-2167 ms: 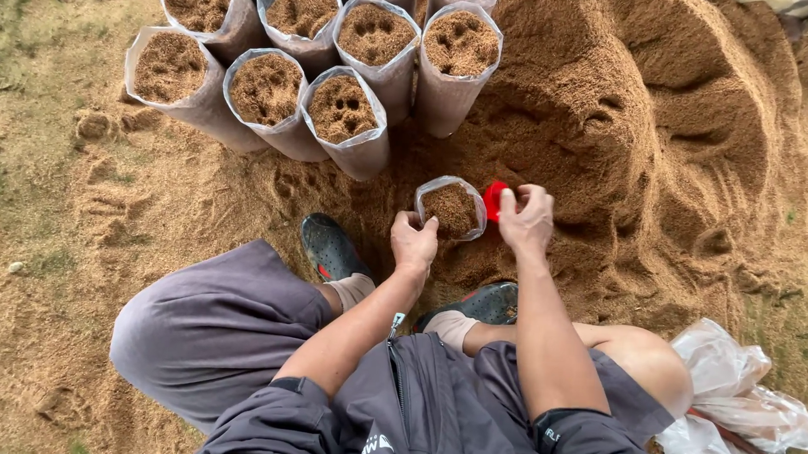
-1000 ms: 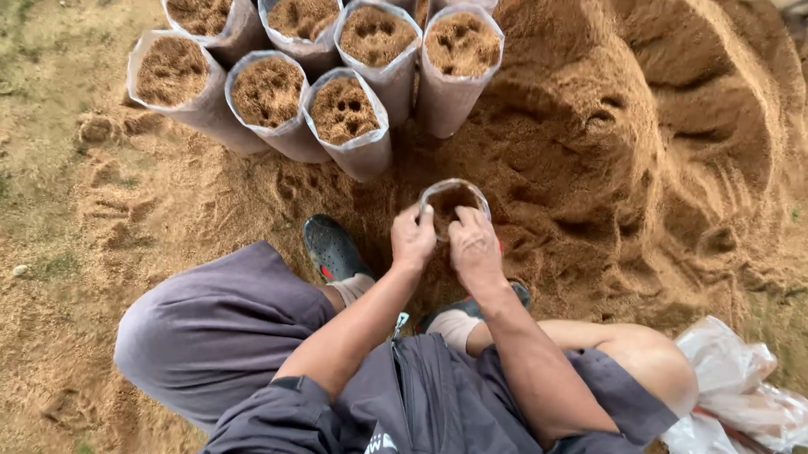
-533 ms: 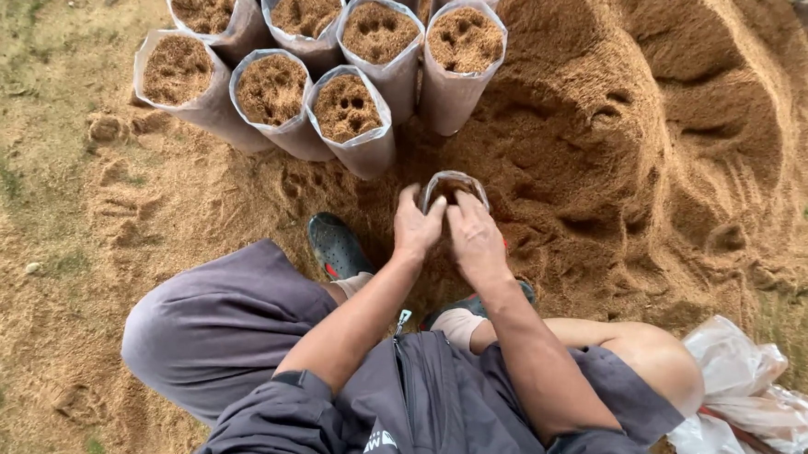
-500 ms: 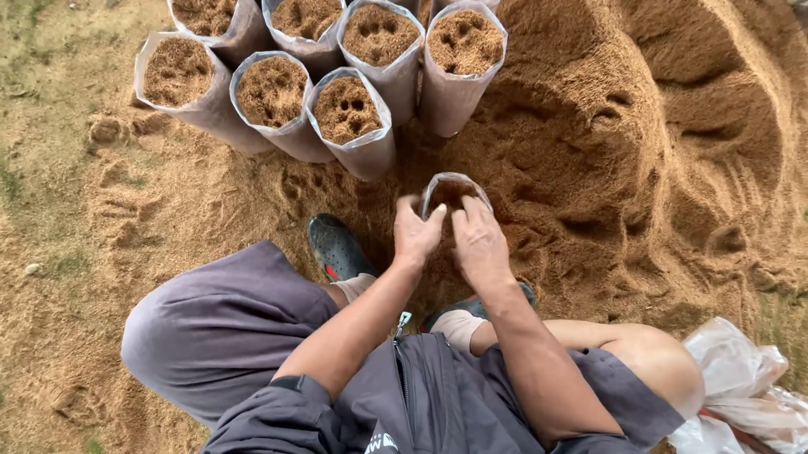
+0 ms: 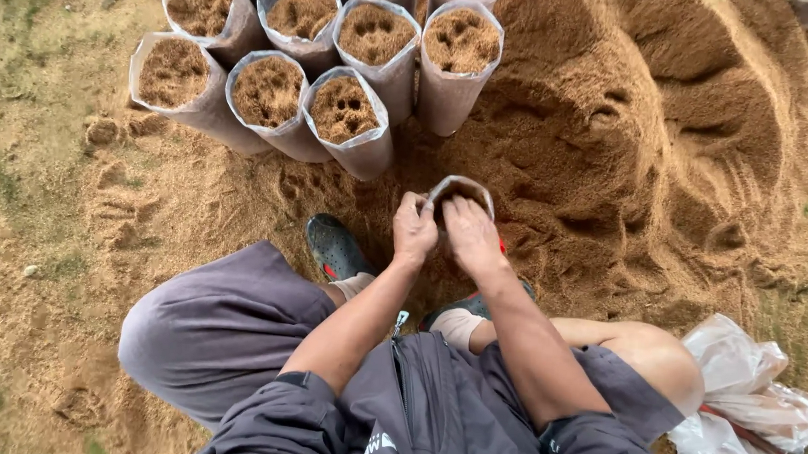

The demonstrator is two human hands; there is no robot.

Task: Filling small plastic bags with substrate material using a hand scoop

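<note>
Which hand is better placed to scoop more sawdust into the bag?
Right, probably. The right hand lies on the bag's side nearest the sawdust pile; the left hand grips the rim on the far side, steadying it.

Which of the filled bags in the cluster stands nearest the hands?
The front-row bag on the right, just up-left of the left hand. The others stand farther left or in the row behind; the right hand shares a separate small bag.

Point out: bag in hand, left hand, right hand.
bag in hand (image 5: 466, 189), head view, far rim.
left hand (image 5: 414, 232), head view, back of hand.
right hand (image 5: 471, 237), head view, back of hand.
</note>
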